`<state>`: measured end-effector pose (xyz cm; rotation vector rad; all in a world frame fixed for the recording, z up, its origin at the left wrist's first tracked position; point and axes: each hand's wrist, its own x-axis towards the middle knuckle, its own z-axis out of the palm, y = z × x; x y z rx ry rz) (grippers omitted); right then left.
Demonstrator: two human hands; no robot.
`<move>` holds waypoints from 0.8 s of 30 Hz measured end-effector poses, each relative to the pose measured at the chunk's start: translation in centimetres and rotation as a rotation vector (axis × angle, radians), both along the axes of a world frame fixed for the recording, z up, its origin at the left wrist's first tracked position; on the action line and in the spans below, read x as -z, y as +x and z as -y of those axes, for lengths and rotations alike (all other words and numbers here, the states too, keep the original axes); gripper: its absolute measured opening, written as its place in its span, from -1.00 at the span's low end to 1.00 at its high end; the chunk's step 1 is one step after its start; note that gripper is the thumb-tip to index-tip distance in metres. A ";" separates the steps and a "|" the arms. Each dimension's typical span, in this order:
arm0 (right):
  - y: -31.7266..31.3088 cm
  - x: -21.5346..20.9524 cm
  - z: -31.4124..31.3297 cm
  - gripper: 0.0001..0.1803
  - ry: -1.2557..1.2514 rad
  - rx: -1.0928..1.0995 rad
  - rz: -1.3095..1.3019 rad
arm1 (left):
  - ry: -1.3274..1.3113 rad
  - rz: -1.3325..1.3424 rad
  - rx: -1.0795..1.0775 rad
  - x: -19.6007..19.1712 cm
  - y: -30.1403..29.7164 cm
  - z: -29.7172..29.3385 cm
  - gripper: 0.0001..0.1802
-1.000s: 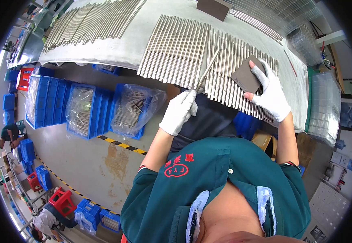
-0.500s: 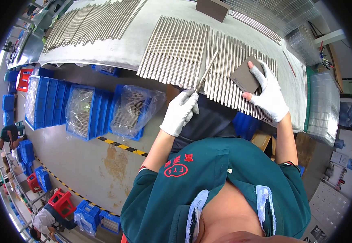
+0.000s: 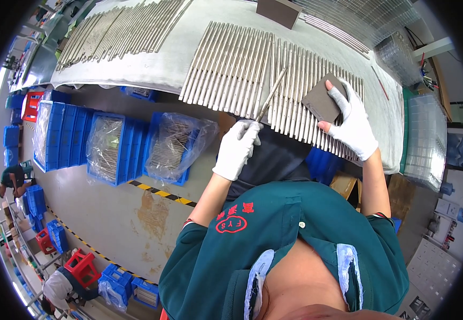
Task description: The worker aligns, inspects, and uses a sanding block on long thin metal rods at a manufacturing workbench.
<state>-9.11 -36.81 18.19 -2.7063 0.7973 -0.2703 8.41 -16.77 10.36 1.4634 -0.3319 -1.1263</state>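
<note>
My left hand [image 3: 236, 150], in a white glove, is closed around the near end of a thin metal rod [image 3: 274, 95] at the table's front edge. The rod slants away over the gap between two rows of similar rods. My right hand [image 3: 355, 130], gloved with two fingertips bare, grips a flat grey-brown block [image 3: 321, 101]. That block lies over the right row of metal rods [image 3: 298, 74], hiding part of it; some fingers are out of sight. To the left, the other row of metal rods [image 3: 226, 69] lies side by side.
A second grey-brown block [image 3: 278, 12] stands at the back of the white-covered table [image 3: 170, 69]. More rods [image 3: 125, 29] lie far left. Clear plastic trays [image 3: 424, 141] are stacked at right. Blue crates [image 3: 63, 133] with bagged rods stand on the floor at left. Other people sit further off.
My left hand has shifted slightly, with the rod's near end still in its fingers. The right hand and its block have barely moved.
</note>
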 end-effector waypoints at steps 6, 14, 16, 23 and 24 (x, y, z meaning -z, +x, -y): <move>0.3 -0.1 -0.1 -0.08 -0.005 0.000 -0.006 | -0.019 0.137 -0.018 1.2 -0.1 0.0 -0.68; 0.2 -0.1 0.1 -0.09 0.038 0.002 0.015 | -0.156 0.179 0.067 1.1 0.3 -0.1 -0.65; 0.5 -0.5 0.2 -0.11 0.021 -0.018 0.012 | -0.131 0.118 0.060 0.8 0.3 -0.1 -0.64; 5.8 -3.4 -0.3 -0.28 -0.345 -0.283 0.050 | -0.021 0.193 0.077 -0.2 0.4 -0.2 -0.69; 7.0 -3.1 -0.4 -0.28 -0.342 -0.284 0.047 | 0.005 0.233 0.076 -0.4 0.3 -0.2 -0.71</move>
